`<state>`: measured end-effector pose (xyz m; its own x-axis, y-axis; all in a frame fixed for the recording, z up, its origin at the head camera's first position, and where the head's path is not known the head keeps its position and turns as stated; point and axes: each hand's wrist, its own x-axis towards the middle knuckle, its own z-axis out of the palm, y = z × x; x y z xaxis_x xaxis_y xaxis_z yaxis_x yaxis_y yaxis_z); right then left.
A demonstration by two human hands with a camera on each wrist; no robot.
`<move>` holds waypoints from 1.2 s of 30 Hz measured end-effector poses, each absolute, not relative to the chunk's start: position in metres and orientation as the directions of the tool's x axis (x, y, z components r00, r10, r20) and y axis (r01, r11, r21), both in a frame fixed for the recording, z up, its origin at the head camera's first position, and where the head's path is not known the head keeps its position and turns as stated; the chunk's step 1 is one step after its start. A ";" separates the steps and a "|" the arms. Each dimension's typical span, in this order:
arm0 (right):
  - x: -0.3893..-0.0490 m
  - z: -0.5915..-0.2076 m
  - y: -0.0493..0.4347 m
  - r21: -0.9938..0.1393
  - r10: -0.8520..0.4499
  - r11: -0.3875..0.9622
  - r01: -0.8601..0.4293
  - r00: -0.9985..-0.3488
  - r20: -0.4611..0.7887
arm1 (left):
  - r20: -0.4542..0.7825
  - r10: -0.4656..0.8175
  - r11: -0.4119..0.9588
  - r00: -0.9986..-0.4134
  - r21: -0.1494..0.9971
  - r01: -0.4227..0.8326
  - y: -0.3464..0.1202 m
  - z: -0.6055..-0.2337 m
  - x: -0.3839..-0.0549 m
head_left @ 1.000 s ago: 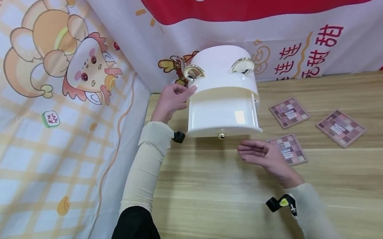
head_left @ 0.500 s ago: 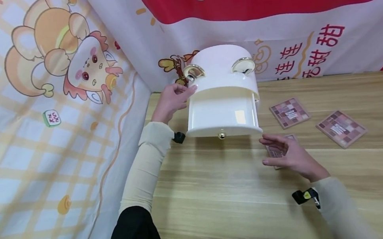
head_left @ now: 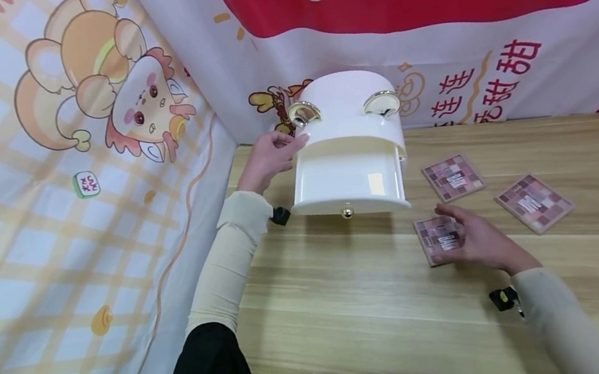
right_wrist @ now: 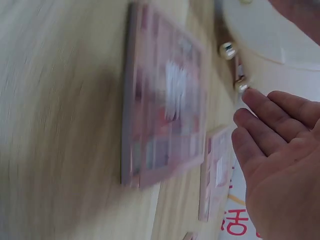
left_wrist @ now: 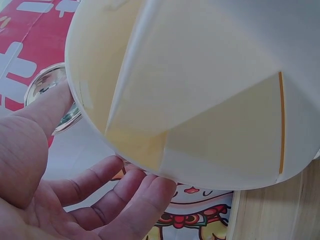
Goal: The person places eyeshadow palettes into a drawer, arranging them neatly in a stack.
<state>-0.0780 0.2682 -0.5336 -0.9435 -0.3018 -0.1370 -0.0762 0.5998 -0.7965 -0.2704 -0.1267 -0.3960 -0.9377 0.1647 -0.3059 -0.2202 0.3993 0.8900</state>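
Observation:
A white storage box (head_left: 347, 97) with a rounded top stands at the back of the table. Its front drawer (head_left: 340, 176) is pulled out, with a small gold knob (head_left: 347, 212) on its face. My left hand (head_left: 270, 159) holds the box at its left edge; in the left wrist view, the thumb reaches over the rim and the fingertips rest right along it. Over a pink checkered palette (head_left: 430, 234) right of the drawer, my right hand (head_left: 483, 242) has thumb and fingers spread apart. In the right wrist view those fingers (right_wrist: 270, 122) are extended beside a blurred palette (right_wrist: 170, 105).
Two more pink checkered palettes, one behind (head_left: 454, 178) and one farther right (head_left: 534, 203), lie on the wooden table (head_left: 359, 304). Gold-rimmed handles (head_left: 381, 104) stick up from the box. Printed cloth (head_left: 419, 66) hangs behind and at the left.
My right hand has moved right, from in front of the drawer to over the nearest palette, which now lies slightly turned. My left hand and the box stay put.

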 end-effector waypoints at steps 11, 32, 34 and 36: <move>-0.086 -0.546 0.285 -0.702 -0.345 0.696 -0.153 -0.928 -0.140 | -0.308 0.157 0.414 -0.938 0.883 -0.221 -0.126 -0.394 -0.268; -0.093 -0.562 0.301 -0.583 -0.363 0.796 -0.163 -0.899 -0.244 | -0.302 0.148 0.427 -0.942 0.879 -0.214 -0.126 -0.396 -0.268; -0.093 -0.562 0.301 -0.573 -0.356 0.804 -0.161 -0.902 -0.245 | -0.302 0.144 0.429 -0.942 0.877 -0.215 -0.126 -0.396 -0.268; -0.093 -0.562 0.302 -0.565 -0.346 0.809 -0.160 -0.907 -0.239 | -0.304 0.145 0.429 -0.942 0.877 -0.217 -0.126 -0.396 -0.268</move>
<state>-0.0929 0.3020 -0.5616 -0.9074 -0.3457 -0.2391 -0.1595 0.8095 -0.5651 -0.2682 -0.1263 -0.3958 -0.9416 0.1453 -0.3038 -0.2168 0.4287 0.8770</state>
